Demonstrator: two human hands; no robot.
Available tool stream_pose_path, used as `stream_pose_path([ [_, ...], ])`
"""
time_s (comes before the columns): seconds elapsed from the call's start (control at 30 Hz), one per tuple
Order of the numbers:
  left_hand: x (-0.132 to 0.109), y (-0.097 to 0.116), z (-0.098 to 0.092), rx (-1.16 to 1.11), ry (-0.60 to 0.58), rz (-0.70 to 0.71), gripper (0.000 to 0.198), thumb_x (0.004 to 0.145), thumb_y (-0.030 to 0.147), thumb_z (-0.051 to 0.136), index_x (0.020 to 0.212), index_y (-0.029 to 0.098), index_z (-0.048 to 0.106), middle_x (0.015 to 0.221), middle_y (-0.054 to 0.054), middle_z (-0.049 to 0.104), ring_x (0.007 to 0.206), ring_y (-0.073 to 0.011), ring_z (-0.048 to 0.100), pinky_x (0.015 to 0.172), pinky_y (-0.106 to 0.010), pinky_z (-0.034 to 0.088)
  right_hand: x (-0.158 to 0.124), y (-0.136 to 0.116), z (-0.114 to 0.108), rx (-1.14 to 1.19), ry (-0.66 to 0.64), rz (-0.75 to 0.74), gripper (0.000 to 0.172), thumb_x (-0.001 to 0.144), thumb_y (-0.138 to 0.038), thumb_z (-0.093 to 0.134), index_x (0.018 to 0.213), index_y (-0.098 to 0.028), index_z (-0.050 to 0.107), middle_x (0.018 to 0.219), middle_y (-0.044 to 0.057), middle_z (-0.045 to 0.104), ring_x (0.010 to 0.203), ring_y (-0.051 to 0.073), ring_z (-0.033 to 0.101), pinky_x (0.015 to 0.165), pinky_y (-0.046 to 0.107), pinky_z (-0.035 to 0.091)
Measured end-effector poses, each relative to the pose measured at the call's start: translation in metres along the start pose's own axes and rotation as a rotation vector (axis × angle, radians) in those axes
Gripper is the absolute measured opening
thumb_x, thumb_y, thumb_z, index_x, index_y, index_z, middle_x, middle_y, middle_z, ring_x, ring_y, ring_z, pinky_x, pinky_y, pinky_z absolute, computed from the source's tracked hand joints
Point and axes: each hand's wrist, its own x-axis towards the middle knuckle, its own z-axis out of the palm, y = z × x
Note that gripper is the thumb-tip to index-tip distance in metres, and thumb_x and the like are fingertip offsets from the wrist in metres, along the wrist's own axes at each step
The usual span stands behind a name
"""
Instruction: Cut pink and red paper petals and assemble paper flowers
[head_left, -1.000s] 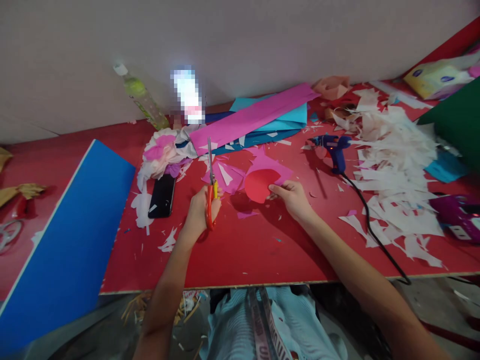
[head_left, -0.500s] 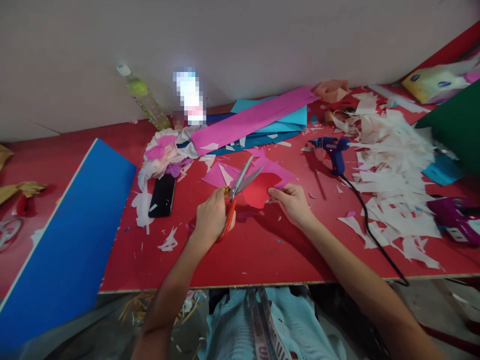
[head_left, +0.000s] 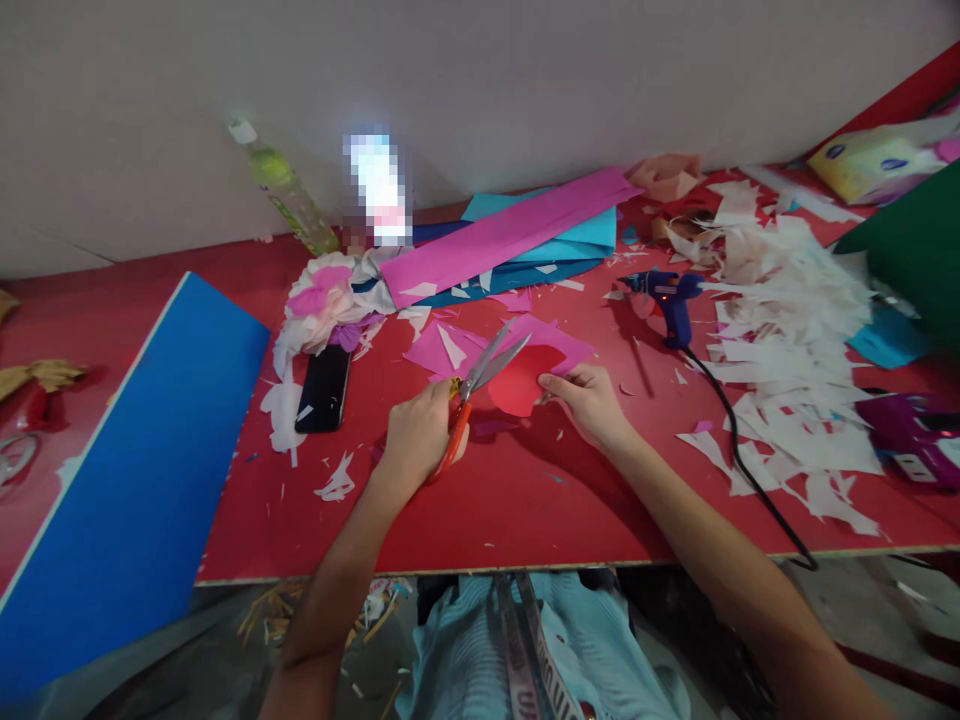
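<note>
My left hand point(head_left: 420, 435) is closed on a pair of scissors point(head_left: 459, 430) with orange-red handles. The blades are slightly apart and point up and to the right, toward a red piece of paper point(head_left: 517, 385). My right hand point(head_left: 592, 402) pinches that paper at its right edge, between thumb and fingers. The paper has a rounded outline and is held over the table; whether a blade touches it I cannot tell. Behind it lie pink paper pieces point(head_left: 442, 345).
On the red table point(head_left: 517, 520) lie a black phone point(head_left: 324, 390), a blue board point(head_left: 150, 430), a corded glue gun point(head_left: 671, 305), and white paper scraps point(head_left: 795, 300). Folded pink paper point(head_left: 510, 235) is farther back. A bottle point(head_left: 289, 195) and a lit, pixelated screen point(head_left: 382, 185) stand against the wall.
The scissors have shifted slightly, and their blades look a little closer together. Both hands keep their holds.
</note>
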Motion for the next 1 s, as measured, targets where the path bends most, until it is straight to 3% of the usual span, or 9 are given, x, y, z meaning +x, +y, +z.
stream_pose_path([
  [0.37, 0.001, -0.001, -0.001, 0.050, -0.028, 0.010, 0.037, 0.080, 0.028, 0.045, 0.114, 0.016, 0.053, 0.095, -0.008, 0.067, 0.085, -0.0238, 0.065, 0.065, -0.028, 0.043, 0.002, 0.003, -0.002, -0.018, -0.012, -0.005, 0.017, 0.066, -0.035, 0.068, 0.060, -0.020, 0.064, 0.053, 0.000, 0.064, 0.051, 0.014, 0.060, 0.056, 0.027, 0.048],
  [0.77, 0.003, -0.015, 0.001, 0.143, -0.072, 0.010, 0.026, 0.088, 0.036, 0.041, 0.097, 0.017, 0.057, 0.084, -0.010, 0.067, 0.083, -0.0238, 0.065, 0.064, -0.028, 0.040, 0.006, -0.005, -0.005, -0.086, -0.034, 0.027, 0.021, 0.064, -0.035, 0.067, 0.054, -0.019, 0.060, 0.050, 0.000, 0.063, 0.047, 0.014, 0.058, 0.052, 0.025, 0.045],
  [1.0, 0.003, -0.015, 0.000, 0.158, -0.061, 0.046, 0.030, 0.089, 0.031, 0.039, 0.112, 0.016, 0.050, 0.095, -0.010, 0.067, 0.085, -0.0255, 0.065, 0.068, -0.031, 0.043, 0.006, -0.006, -0.005, -0.116, -0.034, 0.014, 0.020, 0.064, -0.035, 0.067, 0.054, -0.018, 0.061, 0.050, 0.000, 0.063, 0.048, 0.014, 0.058, 0.052, 0.025, 0.044],
])
